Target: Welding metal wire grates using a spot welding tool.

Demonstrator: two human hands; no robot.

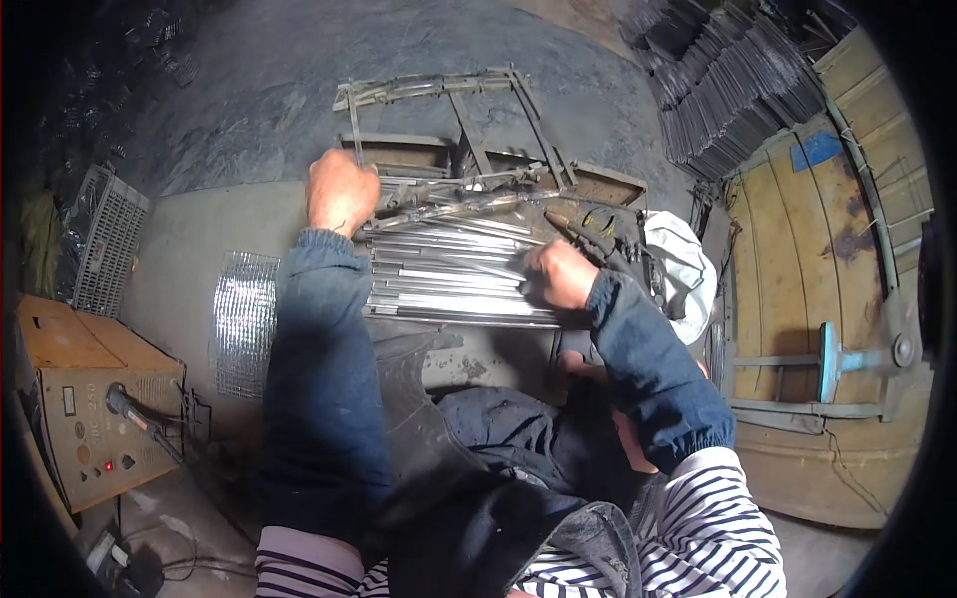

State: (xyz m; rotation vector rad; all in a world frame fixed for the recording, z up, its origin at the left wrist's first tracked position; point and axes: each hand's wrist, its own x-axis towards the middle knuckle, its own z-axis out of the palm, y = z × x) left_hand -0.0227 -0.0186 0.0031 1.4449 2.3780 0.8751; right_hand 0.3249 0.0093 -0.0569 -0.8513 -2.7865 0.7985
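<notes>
A flat stack of narrow silvery metal bars point(449, 284) lies crosswise in front of me. My right hand point(561, 274) is closed at the right part of the stack, its fingers round a metal bar mostly covered by the hand. Beyond the stack stands a metal frame point(474, 149) of thin bars, its upper part tilted up. My left hand point(342, 191) forms a fist at the frame's left end, beside a thin upright bar; what its fingers hold is hidden. Just right of the frame lies a dark, worn tool-like piece point(585, 227), its kind unclear.
An orange-topped machine box point(110, 419) with a cable sits at left. Near it are a shiny wire-grid sheet point(244, 321) and a grey plastic crate point(105, 239). White crumpled material point(683, 274) lies at right, before a yellow metal panel point(797, 259). Grid sheets point(728, 90) are piled far right.
</notes>
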